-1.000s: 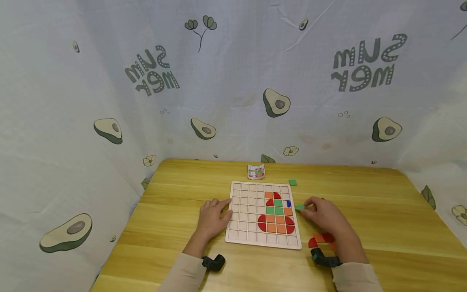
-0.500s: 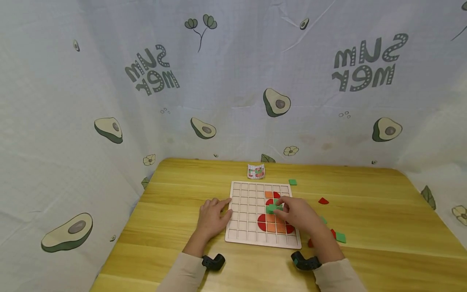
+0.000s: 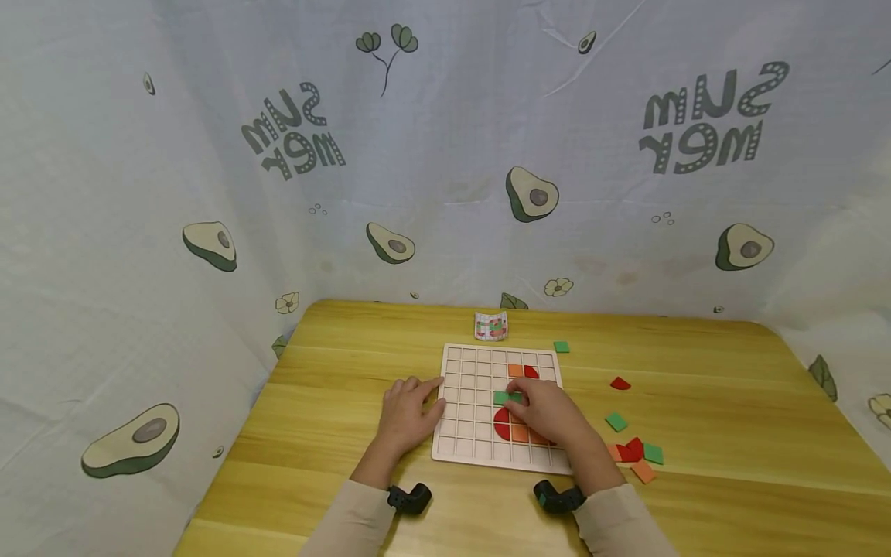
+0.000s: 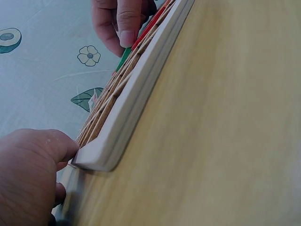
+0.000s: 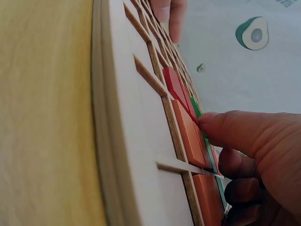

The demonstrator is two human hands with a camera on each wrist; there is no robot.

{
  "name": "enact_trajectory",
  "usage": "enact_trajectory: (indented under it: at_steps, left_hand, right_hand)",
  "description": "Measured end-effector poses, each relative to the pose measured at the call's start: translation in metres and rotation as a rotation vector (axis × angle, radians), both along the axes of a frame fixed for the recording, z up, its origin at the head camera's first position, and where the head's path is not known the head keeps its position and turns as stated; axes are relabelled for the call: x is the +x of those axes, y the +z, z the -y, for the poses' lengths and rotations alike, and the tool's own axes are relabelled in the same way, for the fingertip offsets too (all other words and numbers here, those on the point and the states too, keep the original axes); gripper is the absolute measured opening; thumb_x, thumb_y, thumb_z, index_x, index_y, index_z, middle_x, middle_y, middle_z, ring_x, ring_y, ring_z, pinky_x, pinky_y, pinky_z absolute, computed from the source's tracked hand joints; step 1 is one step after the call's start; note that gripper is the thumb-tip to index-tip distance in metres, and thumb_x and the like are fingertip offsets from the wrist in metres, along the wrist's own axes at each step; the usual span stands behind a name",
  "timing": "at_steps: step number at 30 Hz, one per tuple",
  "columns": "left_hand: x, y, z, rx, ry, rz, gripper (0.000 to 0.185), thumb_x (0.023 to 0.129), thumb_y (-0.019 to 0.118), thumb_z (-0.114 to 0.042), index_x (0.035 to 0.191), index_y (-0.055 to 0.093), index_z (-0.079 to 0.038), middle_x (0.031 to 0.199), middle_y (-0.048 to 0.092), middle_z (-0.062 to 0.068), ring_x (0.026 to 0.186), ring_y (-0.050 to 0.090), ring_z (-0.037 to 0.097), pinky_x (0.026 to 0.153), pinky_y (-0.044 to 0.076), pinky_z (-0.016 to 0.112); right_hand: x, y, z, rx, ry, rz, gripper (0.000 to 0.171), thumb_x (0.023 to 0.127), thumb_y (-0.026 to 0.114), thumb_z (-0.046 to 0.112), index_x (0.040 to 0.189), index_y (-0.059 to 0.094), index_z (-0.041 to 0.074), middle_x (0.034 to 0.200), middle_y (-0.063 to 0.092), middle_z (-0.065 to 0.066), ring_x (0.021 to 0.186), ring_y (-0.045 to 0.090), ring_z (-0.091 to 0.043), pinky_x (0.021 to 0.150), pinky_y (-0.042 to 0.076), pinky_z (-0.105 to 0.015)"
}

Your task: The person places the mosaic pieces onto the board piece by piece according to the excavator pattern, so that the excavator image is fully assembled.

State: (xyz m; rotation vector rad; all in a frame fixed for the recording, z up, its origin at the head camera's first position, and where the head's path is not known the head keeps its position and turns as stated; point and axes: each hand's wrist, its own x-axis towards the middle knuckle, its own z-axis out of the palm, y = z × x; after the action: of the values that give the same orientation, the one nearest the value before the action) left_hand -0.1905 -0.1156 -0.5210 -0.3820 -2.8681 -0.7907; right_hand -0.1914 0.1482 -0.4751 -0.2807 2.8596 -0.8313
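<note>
Head view, near to far. Two sleeves at the bottom edge, a dark wrist camera on each.

Left hand (image 3: 406, 408) flat on the table (image 3: 731, 402), fingers relaxed and spread, fingertips against the left rim of the board (image 3: 455, 452). Seen from the left wrist: thumb side butting the board's near corner (image 4: 96, 157), holding nothing.

Right hand (image 3: 546, 414) lying over the filled part of the board, fingertips pinching or pressing a green tile (image 3: 503, 398) down into a grid cell about mid-board, left of the other coloured tiles. From the right wrist: thumb tip (image 5: 221, 123) bearing on the green edge (image 5: 195, 108), other fingers curled beneath; cannot tell whether the tile sits flush or rides on a divider.

Beside the hand on the board: red half-round (image 3: 500, 420) just below the green tile, orange square (image 3: 514, 370) and a red piece in the row above.

Right of the board, loose on the table: cluster of orange, red and green tiles (image 3: 635, 452) nearest, single green tile (image 3: 616, 422) a little further, red piece (image 3: 619, 383) beyond, another green tile (image 3: 561, 346) near the board's far right corner. Small pattern card (image 3: 490, 326) standing just past the far rim. Avocado-print cloth behind.

Step in hand, by judgement: seating the green tile in its cell while steadying the board. Next move likely calls for pressing it level, releasing without dragging neighbours, then checking the card and reaching to the loose tiles on the right.
</note>
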Motion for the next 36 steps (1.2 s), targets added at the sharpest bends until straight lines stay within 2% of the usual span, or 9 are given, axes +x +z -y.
enact_trajectory:
  at_steps: [10,15,18,22,26,28,32,36]
  left_hand:
    - [0.000,0.001,0.000,0.007,0.007,0.000,0.041,0.097,0.062,-0.040,0.136,0.067,-0.026,0.096,0.064,-0.002,0.084,0.044,0.014,0.079,0.032,0.032]
    - [0.000,0.000,0.000,0.007,0.003,-0.011,0.041,0.097,0.062,-0.040,0.136,0.068,-0.026,0.095,0.063,-0.003,0.083,0.043,0.013,0.078,0.032,0.032]
    - [0.000,-0.002,0.000,0.002,0.001,-0.015,0.041,0.097,0.062,-0.040,0.136,0.068,-0.026,0.094,0.062,-0.003,0.082,0.042,0.013,0.078,0.032,0.032]
    - [-0.001,-0.003,0.000,-0.003,0.000,-0.018,0.042,0.097,0.061,-0.040,0.136,0.068,-0.026,0.092,0.060,-0.003,0.082,0.042,0.014,0.079,0.032,0.033]
    - [-0.001,-0.003,0.000,0.000,-0.002,-0.022,0.042,0.097,0.062,-0.040,0.135,0.068,-0.025,0.089,0.058,-0.004,0.081,0.040,0.013,0.078,0.031,0.032]
    - [-0.002,-0.003,0.000,0.001,-0.002,-0.028,0.042,0.096,0.062,-0.039,0.135,0.068,-0.025,0.088,0.057,-0.005,0.080,0.040,0.013,0.077,0.031,0.032]
    - [-0.003,-0.004,0.001,-0.009,0.008,-0.032,0.041,0.096,0.063,-0.040,0.135,0.069,-0.026,0.087,0.057,-0.006,0.079,0.039,0.011,0.075,0.029,0.030]
    - [-0.004,-0.005,0.001,-0.013,0.013,-0.037,0.041,0.096,0.063,-0.040,0.134,0.069,-0.027,0.085,0.056,-0.007,0.077,0.037,0.010,0.074,0.028,0.028]
  right_hand:
    - [0.001,0.001,-0.002,0.015,0.012,-0.007,0.023,0.094,0.073,0.023,0.114,0.073,0.014,0.073,0.054,0.002,0.072,0.048,-0.016,0.068,0.040,-0.032]
    - [-0.002,-0.001,-0.010,-0.006,0.002,-0.006,0.023,0.095,0.072,0.024,0.116,0.073,0.015,0.074,0.053,0.000,0.068,0.047,-0.016,0.062,0.039,-0.031]
    - [-0.007,-0.002,-0.020,-0.038,-0.020,-0.005,0.023,0.096,0.070,0.025,0.116,0.072,0.015,0.072,0.051,-0.001,0.062,0.045,-0.017,0.057,0.037,-0.030]
    - [-0.019,-0.002,-0.040,-0.071,-0.093,0.020,0.030,0.099,0.066,0.028,0.124,0.067,0.012,0.076,0.053,-0.004,0.064,0.048,-0.018,0.059,0.039,-0.031]
    - [-0.040,-0.003,-0.063,-0.042,-0.183,0.027,0.042,0.102,0.060,0.029,0.137,0.058,0.007,0.085,0.057,-0.007,0.072,0.051,-0.020,0.064,0.042,-0.031]
    - [-0.051,-0.003,-0.074,-0.012,-0.201,0.026,0.047,0.103,0.058,0.028,0.142,0.052,0.004,0.089,0.058,-0.010,0.075,0.053,-0.022,0.066,0.044,-0.033]
    - [-0.068,-0.001,-0.089,0.050,-0.179,0.071,0.054,0.103,0.057,0.028,0.148,0.042,0.000,0.098,0.062,-0.017,0.084,0.056,-0.028,0.081,0.051,-0.046]
    - [-0.076,-0.002,-0.094,0.101,-0.152,0.099,0.056,0.104,0.056,0.030,0.150,0.041,0.001,0.104,0.064,-0.020,0.091,0.057,-0.033,0.095,0.049,-0.059]
